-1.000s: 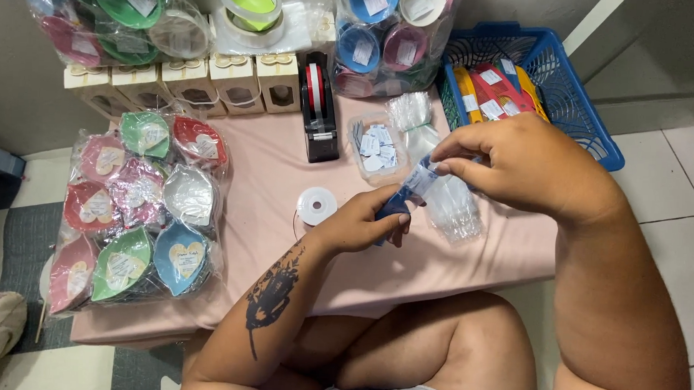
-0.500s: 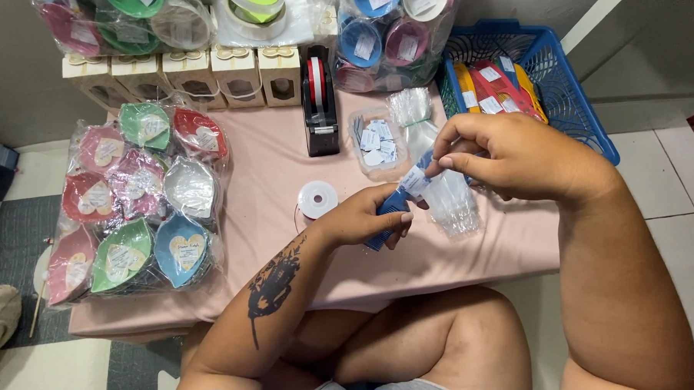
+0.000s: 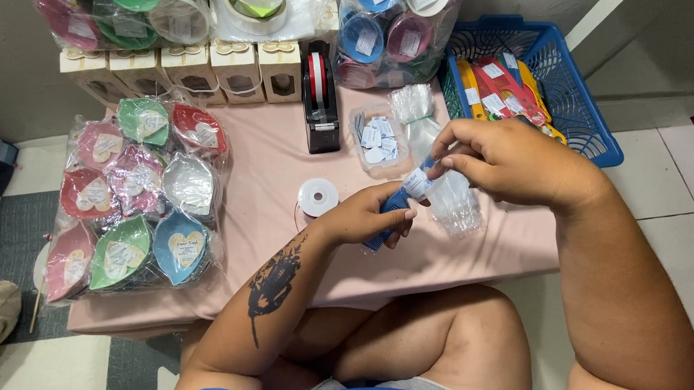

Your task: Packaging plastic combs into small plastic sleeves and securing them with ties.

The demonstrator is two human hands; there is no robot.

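Left hand (image 3: 361, 218) and right hand (image 3: 510, 158) are bare, without rings or sleeves. A dark tattoo marks the forearm behind the left hand. Blue clothing shows below both arms.

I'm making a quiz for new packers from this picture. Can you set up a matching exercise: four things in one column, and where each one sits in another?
Things:
1. tape dispenser
2. blue basket
3. white spool
4. blue item

Places:
A. in the left hand
B. far right of the pink table
C. by the left wrist
D. upright at the back middle

Pairs: 1-D, 2-B, 3-C, 4-A
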